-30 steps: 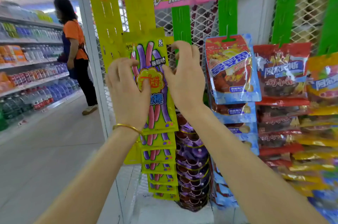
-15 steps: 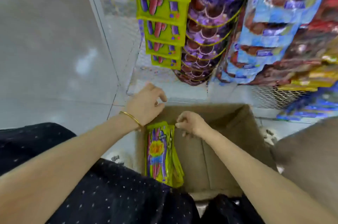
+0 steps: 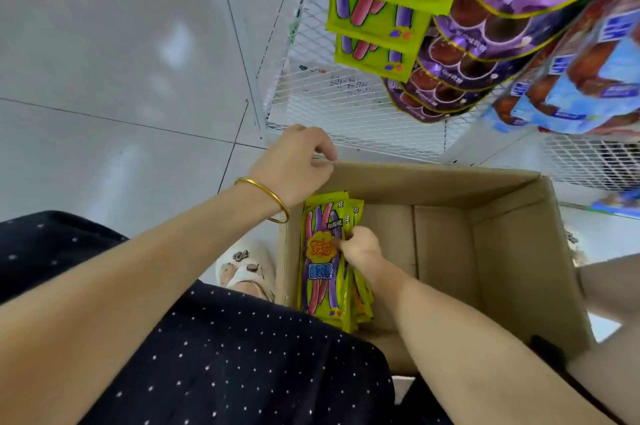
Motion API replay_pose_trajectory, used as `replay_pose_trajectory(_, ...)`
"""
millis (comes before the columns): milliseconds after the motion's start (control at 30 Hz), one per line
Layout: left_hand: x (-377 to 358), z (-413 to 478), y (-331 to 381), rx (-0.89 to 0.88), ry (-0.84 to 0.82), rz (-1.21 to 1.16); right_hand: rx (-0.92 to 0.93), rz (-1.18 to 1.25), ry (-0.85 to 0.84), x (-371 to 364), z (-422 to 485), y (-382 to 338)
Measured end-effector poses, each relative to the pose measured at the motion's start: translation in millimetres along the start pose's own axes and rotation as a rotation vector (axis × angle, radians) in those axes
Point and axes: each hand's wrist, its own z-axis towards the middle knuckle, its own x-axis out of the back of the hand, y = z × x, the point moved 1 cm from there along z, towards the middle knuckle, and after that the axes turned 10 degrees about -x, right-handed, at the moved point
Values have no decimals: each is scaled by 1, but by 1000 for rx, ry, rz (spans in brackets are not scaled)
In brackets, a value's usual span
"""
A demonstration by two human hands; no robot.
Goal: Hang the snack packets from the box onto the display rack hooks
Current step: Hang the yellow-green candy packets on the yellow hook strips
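Note:
An open cardboard box (image 3: 512,251) stands on the floor below the rack. A small stack of yellow-green snack packets (image 3: 320,272) leans against its left inner wall. My right hand (image 3: 360,246) is down inside the box, its fingers pinching the front packet near its middle. My left hand (image 3: 294,164) rests on the box's far left corner edge, fingers loosely curled, holding nothing. Matching yellow-green packets (image 3: 377,19) hang in a column on the rack above.
Purple packets (image 3: 460,53) and blue packets (image 3: 588,78) hang to the right of the yellow-green column. A white wire mesh rack base (image 3: 346,112) lies behind the box. A slippered foot (image 3: 246,268) stands left of the box on grey floor tiles (image 3: 104,78).
A second ago both hands were up at a yellow-green packet on the rack. My view dropped to the box; my right hand went deeper in and took the front packet.

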Motion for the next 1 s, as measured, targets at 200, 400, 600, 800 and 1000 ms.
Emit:
replay_pose_trajectory(200,-1,0,1,9,6,-18,128,402,-257,52,-22,1)
replay_pose_trajectory(400,-11,3,10,169,-29,-108,333,470,-459,156,-70,-1)
replay_pose_trajectory(600,18,17,73,-66,178,-257,604,580,-391,215,-143,-22)
replay_pose_trajectory(800,80,16,159,-314,233,-224,1036,758,338,264,-233,-59)
replay_pose_trajectory(1000,182,8,246,-449,300,-267,1355,704,880,331,-332,-110)
